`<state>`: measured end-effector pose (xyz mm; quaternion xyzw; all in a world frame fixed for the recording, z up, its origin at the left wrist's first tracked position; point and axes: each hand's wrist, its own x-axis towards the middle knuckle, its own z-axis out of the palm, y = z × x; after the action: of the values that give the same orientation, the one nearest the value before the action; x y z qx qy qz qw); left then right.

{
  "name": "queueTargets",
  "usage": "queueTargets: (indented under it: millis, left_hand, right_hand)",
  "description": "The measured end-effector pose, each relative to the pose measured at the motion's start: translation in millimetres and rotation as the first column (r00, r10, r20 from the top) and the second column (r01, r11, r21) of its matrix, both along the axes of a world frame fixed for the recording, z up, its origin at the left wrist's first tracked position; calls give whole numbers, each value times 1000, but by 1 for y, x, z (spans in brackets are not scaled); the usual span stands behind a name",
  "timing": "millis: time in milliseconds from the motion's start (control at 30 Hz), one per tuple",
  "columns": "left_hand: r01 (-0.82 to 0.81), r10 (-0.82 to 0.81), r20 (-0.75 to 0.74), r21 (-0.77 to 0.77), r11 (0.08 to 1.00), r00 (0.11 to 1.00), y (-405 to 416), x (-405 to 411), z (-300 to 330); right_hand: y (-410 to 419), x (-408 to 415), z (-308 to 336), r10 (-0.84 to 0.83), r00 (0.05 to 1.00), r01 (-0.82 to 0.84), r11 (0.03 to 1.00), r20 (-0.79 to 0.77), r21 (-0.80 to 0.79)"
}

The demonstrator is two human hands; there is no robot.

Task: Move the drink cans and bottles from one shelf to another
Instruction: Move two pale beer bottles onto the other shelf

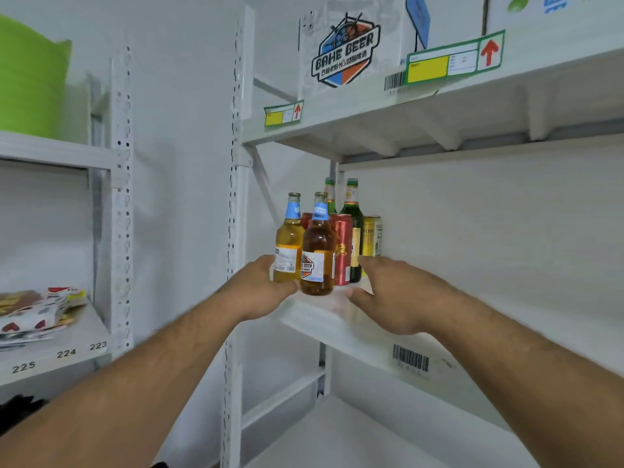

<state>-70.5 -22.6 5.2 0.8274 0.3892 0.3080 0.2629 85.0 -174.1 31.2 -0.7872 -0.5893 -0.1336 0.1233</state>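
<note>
Two bare forearms, uncovered along their whole visible length, with no sleeves. The left hand (pixel 260 288) and right hand (pixel 395 295) are bare as well, without gloves, rings, watches or wristbands on them.

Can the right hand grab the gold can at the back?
Probably not straight away: the gold metal can stands behind the dark green glass bottle, and the open right hand is in front of both.

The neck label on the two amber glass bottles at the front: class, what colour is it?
Light blue with white lettering, on both amber glass bottles; head view.
</note>
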Motion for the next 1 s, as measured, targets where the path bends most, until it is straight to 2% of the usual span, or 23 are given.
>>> queueTargets:
  millis: [133,267,500,633,800,1000]
  left_hand:
    - [39,-37,43,-36,999,998,65,-2,-6]
    - [110,-98,163,-67,992,982,117,1,-7]
    - [263,-229,296,-81,961,927,166,21,-11]
    - [368,-317,326,-108,923,891,173,34,-8]
    - [447,-375,371,-129,885,850,189,50,-6]
    - [502,-434,363,-117,857,825,204,63,-12]
  right_hand:
    - [44,-9,5,-62,996,65,997,-66,51]
    - [82,-17,11,-123,978,142,984,-168,106]
    - [122,-38,13,-183,946,248,940,-269,235]
    - [138,-41,16,-168,890,312,902,-424,297]
    - [164,-35,17,-141,752,409,866,-643,289]
    - [185,-20,11,-70,669,466,815,-740,345]
